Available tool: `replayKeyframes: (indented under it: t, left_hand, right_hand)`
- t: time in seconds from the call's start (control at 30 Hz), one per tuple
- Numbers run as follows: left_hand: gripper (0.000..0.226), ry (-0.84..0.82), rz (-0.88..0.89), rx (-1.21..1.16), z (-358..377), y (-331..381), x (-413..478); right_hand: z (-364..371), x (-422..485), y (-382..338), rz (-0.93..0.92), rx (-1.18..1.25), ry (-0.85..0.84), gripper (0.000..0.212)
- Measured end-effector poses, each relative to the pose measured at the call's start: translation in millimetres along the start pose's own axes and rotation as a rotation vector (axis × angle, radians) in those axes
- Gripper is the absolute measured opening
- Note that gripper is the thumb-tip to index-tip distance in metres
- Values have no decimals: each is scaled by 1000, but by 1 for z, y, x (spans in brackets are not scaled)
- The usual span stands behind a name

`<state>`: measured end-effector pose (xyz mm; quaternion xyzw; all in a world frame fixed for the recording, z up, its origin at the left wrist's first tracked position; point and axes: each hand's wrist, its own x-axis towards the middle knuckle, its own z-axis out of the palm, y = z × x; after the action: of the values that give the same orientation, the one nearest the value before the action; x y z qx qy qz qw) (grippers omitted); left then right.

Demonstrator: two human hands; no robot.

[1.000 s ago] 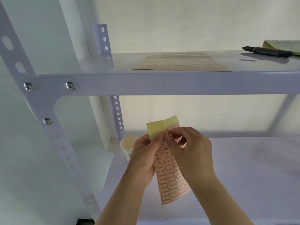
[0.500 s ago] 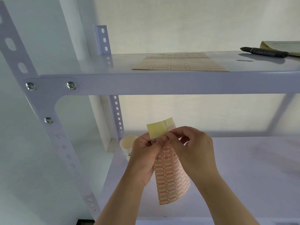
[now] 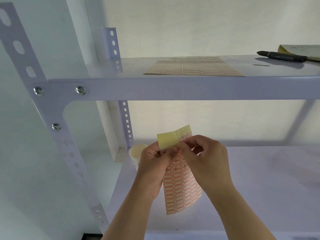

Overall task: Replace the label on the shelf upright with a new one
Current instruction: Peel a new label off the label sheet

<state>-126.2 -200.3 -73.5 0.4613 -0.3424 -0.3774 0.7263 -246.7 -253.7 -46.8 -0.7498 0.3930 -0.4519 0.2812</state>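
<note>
I hold a sheet of red-bordered labels (image 3: 180, 187) upright over the lower shelf; its top is bare yellow backing, and a few labels carry a handwritten B. My left hand (image 3: 154, 168) grips the sheet's left side with the thumb on its face. My right hand (image 3: 206, 161) pinches at a label near the top edge of the sheet with thumb and forefinger. The near white shelf upright (image 3: 52, 122), with slots and screws, runs down the left; I see no label on it.
A second label sheet (image 3: 192, 68) lies flat on the upper shelf (image 3: 173, 90), with a black marker (image 3: 282, 56) and a yellowish notepad (image 3: 303, 51) at the right. A paper cup (image 3: 136, 155) stands in the lower shelf's back left corner by the rear upright (image 3: 126, 122).
The sheet has bent and curled slightly in my hands. My right fingertips have shifted a little up along its top edge. Nothing on the shelves moved.
</note>
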Motion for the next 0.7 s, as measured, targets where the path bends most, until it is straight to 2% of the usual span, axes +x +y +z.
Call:
replayKeyframes:
  t: [0.23,0.7]
  left_hand:
    - [25,28,-33,20,-1,-8,0]
    - [14,143,-199,47,-9,-31,12]
  right_hand:
    - [4,-1,6,-2,-21,31,7]
    - [4,-1,28,148,126,18,16]
